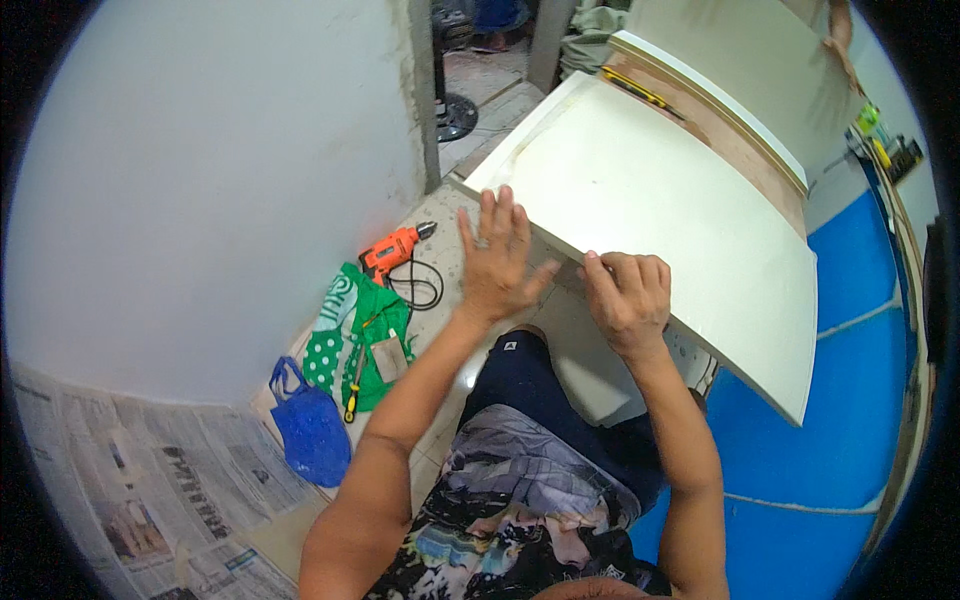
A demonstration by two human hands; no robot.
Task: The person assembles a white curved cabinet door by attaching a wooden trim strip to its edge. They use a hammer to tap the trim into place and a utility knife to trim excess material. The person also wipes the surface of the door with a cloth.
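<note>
A white board [650,190] lies flat in front of me, its near edge running slantwise under my hands. My left hand [497,265] is at that edge toward the board's left corner, fingers spread and fingertips over the white face. Farther right along the same edge is my right hand [630,300], its fingers curled and thumb drawn in. Whatever it pinches there, if anything, is hidden. Beyond the board, a yellow-and-black utility knife [643,93] rests on a brown wooden surface [725,140], beside a pale strip-edged panel [740,110].
Another person's hand [843,62] touches a large pale panel [760,55] at the far right. On the floor left lie an orange drill [390,253], a green bag [335,345], a screwdriver [354,388] and a blue bag [312,430]. Newspaper [190,490] and blue sheets [790,470] flank me.
</note>
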